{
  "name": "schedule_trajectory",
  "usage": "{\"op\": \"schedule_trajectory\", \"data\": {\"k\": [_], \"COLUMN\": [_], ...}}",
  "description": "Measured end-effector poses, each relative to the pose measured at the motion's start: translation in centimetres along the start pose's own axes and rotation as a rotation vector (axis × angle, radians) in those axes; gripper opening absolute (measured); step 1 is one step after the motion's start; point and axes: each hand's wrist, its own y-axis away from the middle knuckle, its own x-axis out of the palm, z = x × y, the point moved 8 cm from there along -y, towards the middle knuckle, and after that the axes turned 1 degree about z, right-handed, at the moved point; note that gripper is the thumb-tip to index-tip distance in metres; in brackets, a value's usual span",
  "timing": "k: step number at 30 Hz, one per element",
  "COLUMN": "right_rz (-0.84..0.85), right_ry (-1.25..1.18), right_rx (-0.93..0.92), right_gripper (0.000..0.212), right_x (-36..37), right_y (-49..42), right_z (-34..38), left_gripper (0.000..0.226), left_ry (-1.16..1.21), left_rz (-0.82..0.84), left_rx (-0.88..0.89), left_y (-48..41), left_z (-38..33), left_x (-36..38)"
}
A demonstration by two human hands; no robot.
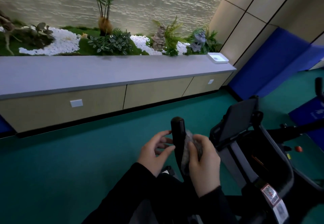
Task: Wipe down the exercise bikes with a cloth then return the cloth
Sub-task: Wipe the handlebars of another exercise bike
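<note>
One cloth (188,137) held by right hand (205,164) against one handlebar (178,130).

Grey speckled cloth (186,156); black handlebar (178,130); teal floor (70,162); blue wall padding (266,57).

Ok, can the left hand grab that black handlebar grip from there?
Probably yes: the left hand sits right beside the handlebar grip, holding nothing, nothing between them; the right hand holds the cloth against the grip's other side.
</note>
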Motion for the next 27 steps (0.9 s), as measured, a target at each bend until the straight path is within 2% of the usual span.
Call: {"op": "schedule_trajectory", "data": {"k": [4,6,10,13,15,18,21,23,25,27], "right_rz": [-0.033,-0.014,0.105,0.25,0.276,0.229,0.264,0.38,0.493,0.506], "right_ry": [-0.152,-0.274,-0.567,-0.717,-0.627,-0.387,-0.376,-0.395,-0.344,-0.245], "right_rx": [0.082,0.198,0.479,0.517,0.462,0.347,0.316,0.303,0.252,0.159], "right_gripper": [0.013,0.015,0.031,0.039,0.038,0.034,0.03,0.017,0.044,0.056], "right_x": [1.3,2.2,4.5,5.7,5.2,3.8,3.8,4.2,4.3,3.7], "right_y": [-2.6,-3.9,-4.8,-3.7,-3.0,-2.1,-1.4,-1.2,-1.0,-0.6], "right_z": [0.7,0.0,-1.9,-2.2,-2.8,-3.4,-2.8,-2.1,-1.8,-1.4], "left_gripper": [0.043,0.045,0.046,0.046,0.044,0.044,0.046,0.045,0.043,0.039], "left_ry": [0.073,0.084,0.103,0.097,0.089,0.085,0.091,0.098,0.096,0.081], "left_rz": [0.0,0.014,0.014,0.034,0.046,0.057,0.054,0.071,0.088,0.106], "left_rx": [0.008,0.012,0.017,0.016,0.005,0.009,0.028,0.022,0.015,0.013], "left_y": [-0.1,0.0,0.1,0.1,0.0,-0.1,-0.1,-0.2,-0.3,-0.4], "left_z": [-0.1,0.0,0.2,0.3,0.4,0.3,-0.1,0.0,0.0,-0.1], "left_x": [-0.1,0.0,-0.1,-0.3,-0.4,-0.6,-0.8,-0.7,-0.5,-0.4]}}
